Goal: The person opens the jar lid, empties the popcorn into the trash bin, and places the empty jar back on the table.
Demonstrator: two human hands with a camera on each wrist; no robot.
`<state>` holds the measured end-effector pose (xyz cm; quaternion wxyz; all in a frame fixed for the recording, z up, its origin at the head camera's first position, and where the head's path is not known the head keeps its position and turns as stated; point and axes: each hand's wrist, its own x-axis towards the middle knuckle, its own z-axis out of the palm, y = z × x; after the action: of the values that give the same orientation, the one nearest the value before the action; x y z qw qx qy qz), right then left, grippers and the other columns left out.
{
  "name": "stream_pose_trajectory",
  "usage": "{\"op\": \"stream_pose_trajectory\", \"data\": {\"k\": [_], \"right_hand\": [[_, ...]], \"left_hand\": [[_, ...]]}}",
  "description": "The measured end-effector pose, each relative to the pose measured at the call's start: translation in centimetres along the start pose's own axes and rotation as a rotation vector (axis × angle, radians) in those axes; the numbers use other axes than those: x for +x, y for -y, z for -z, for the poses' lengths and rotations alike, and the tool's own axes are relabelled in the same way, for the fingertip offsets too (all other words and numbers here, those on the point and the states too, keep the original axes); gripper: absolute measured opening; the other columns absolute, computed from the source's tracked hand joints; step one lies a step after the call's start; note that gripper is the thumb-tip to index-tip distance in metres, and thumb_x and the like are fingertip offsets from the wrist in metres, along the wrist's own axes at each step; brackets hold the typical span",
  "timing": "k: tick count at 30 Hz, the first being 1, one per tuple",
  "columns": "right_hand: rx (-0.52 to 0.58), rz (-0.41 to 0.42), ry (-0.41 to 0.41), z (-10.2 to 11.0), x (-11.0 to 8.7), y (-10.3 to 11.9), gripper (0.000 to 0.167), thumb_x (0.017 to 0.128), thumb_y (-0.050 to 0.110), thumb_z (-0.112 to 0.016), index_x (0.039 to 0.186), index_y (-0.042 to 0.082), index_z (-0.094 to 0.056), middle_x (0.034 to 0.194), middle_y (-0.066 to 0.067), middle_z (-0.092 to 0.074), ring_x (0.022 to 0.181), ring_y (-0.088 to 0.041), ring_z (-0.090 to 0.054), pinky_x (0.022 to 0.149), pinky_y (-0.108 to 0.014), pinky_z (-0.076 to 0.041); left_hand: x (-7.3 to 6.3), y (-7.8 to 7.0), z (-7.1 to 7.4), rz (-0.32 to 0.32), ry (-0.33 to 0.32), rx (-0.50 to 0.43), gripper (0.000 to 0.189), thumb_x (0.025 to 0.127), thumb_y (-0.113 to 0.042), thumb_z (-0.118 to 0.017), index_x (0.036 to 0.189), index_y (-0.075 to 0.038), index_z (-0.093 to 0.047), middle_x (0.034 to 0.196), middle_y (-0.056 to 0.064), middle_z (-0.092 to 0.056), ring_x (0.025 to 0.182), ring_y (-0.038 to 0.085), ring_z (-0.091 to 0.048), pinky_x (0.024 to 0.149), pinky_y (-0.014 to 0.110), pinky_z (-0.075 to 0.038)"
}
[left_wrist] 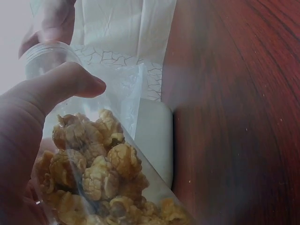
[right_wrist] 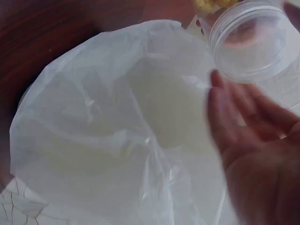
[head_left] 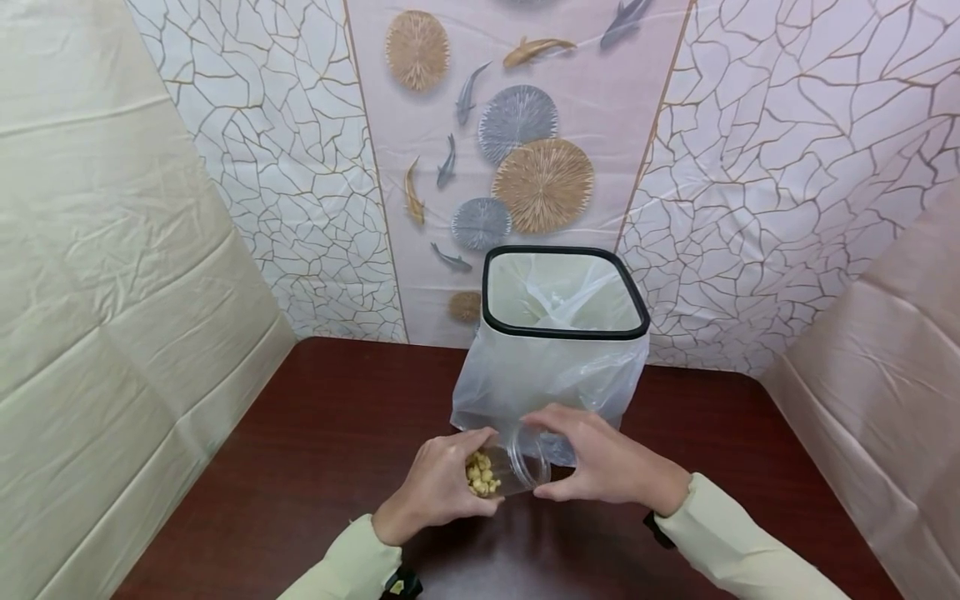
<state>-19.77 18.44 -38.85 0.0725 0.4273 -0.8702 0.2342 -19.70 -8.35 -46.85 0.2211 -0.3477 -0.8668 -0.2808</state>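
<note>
A clear cylindrical jar (head_left: 504,473) lies tilted on its side above the table, with caramel popcorn (head_left: 482,477) gathered at its left end. My left hand (head_left: 438,482) grips the jar's body around that end. In the left wrist view, its thumb lies along the clear wall above the popcorn (left_wrist: 101,173). At the other end sits a transparent lid (head_left: 534,460). My right hand (head_left: 600,458) holds the lid's rim between thumb and fingertips, the palm apart from it. The right hand's fingers (right_wrist: 229,112) look blurred in the right wrist view.
Just behind the hands stands a white bin with a black rim (head_left: 566,333), lined with a translucent plastic bag (head_left: 517,375) that hangs over its outside. The dark red wooden table (head_left: 300,467) is bounded by patterned cloth (head_left: 300,167) behind and beige cloth (head_left: 82,292) at the sides.
</note>
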Motion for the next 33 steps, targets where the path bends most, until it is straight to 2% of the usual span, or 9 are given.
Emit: {"op": "stream_pose_trajectory", "data": {"k": [3,6,9,13,17,23,29,31,33], "right_hand": [[-0.027,0.074,-0.011,0.4,-0.1,0.0,0.091,0.074,0.034,-0.097,0.150,0.009,-0.054,0.143,-0.003,-0.063,0.129,-0.022,-0.063,0.102,-0.044,-0.058],[-0.052,0.070,-0.053,0.5,-0.2,0.1,0.095,0.075,0.045,-0.095,0.151,0.007,-0.054,0.147,-0.004,-0.062,0.132,-0.022,-0.062,0.104,-0.045,-0.057],[-0.041,-0.004,-0.076,0.5,-0.1,0.2,0.083,0.080,0.055,-0.089,0.141,0.006,-0.062,0.132,-0.002,-0.070,0.119,-0.018,-0.068,0.097,-0.041,-0.059],[0.007,-0.117,-0.037,0.1,0.0,0.4,0.064,0.088,0.057,-0.079,0.124,0.005,-0.071,0.107,0.001,-0.074,0.096,-0.013,-0.070,0.084,-0.034,-0.061],[0.063,-0.169,0.005,-0.1,0.1,0.3,0.056,0.093,0.052,-0.076,0.118,0.002,-0.073,0.099,0.000,-0.073,0.088,-0.009,-0.068,0.079,-0.031,-0.060],[0.076,-0.126,-0.007,0.1,-0.2,0.1,0.059,0.088,0.048,-0.083,0.127,0.006,-0.069,0.108,0.001,-0.074,0.094,-0.009,-0.070,0.083,-0.031,-0.061],[0.018,-0.023,-0.033,0.9,-0.4,0.2,0.081,0.077,0.038,-0.094,0.143,0.004,-0.061,0.132,-0.004,-0.071,0.117,-0.019,-0.069,0.097,-0.041,-0.060],[0.004,-0.041,-0.039,1.0,-0.4,0.3,0.085,0.077,0.043,-0.094,0.144,0.004,-0.060,0.136,-0.004,-0.070,0.121,-0.018,-0.068,0.099,-0.041,-0.059],[0.006,-0.084,-0.043,1.0,-0.3,0.4,0.083,0.079,0.051,-0.090,0.142,0.003,-0.062,0.131,-0.004,-0.072,0.118,-0.017,-0.069,0.098,-0.042,-0.060]], "left_hand": [[0.1,0.0,0.1,0.002,-0.003,-0.015,0.075,0.058,-0.037,-0.098,0.124,-0.014,-0.070,0.105,-0.003,-0.079,0.082,0.006,-0.069,0.073,0.023,-0.057],[0.2,0.0,0.1,0.000,-0.007,-0.021,0.075,0.058,-0.037,-0.098,0.124,-0.013,-0.070,0.106,-0.003,-0.079,0.082,0.005,-0.069,0.073,0.022,-0.057],[0.2,0.0,0.0,-0.004,-0.008,-0.021,0.076,0.058,-0.037,-0.098,0.125,-0.013,-0.070,0.107,-0.002,-0.079,0.083,0.005,-0.069,0.074,0.023,-0.058],[0.2,-0.1,0.0,-0.004,-0.006,-0.016,0.076,0.057,-0.037,-0.098,0.124,-0.013,-0.070,0.107,-0.001,-0.079,0.083,0.006,-0.069,0.074,0.024,-0.058],[0.2,-0.2,-0.1,0.003,0.003,-0.020,0.077,0.058,-0.038,-0.099,0.125,-0.013,-0.070,0.109,-0.001,-0.079,0.084,0.007,-0.070,0.075,0.024,-0.058],[0.3,-0.3,-0.2,-0.012,-0.012,-0.012,0.078,0.057,-0.039,-0.098,0.125,-0.014,-0.070,0.108,-0.004,-0.078,0.084,0.005,-0.069,0.074,0.023,-0.058],[0.3,-0.1,-0.2,-0.028,-0.037,-0.013,0.077,0.056,-0.038,-0.098,0.124,-0.013,-0.070,0.106,-0.005,-0.078,0.082,0.004,-0.068,0.073,0.021,-0.057],[0.4,-0.2,-0.1,-0.025,-0.035,-0.015,0.077,0.056,-0.038,-0.098,0.124,-0.013,-0.070,0.106,-0.005,-0.078,0.081,0.005,-0.068,0.073,0.021,-0.057],[0.4,-0.2,-0.1,-0.026,-0.034,-0.017,0.078,0.056,-0.038,-0.098,0.124,-0.013,-0.070,0.106,-0.005,-0.078,0.081,0.005,-0.068,0.073,0.021,-0.057]]}}
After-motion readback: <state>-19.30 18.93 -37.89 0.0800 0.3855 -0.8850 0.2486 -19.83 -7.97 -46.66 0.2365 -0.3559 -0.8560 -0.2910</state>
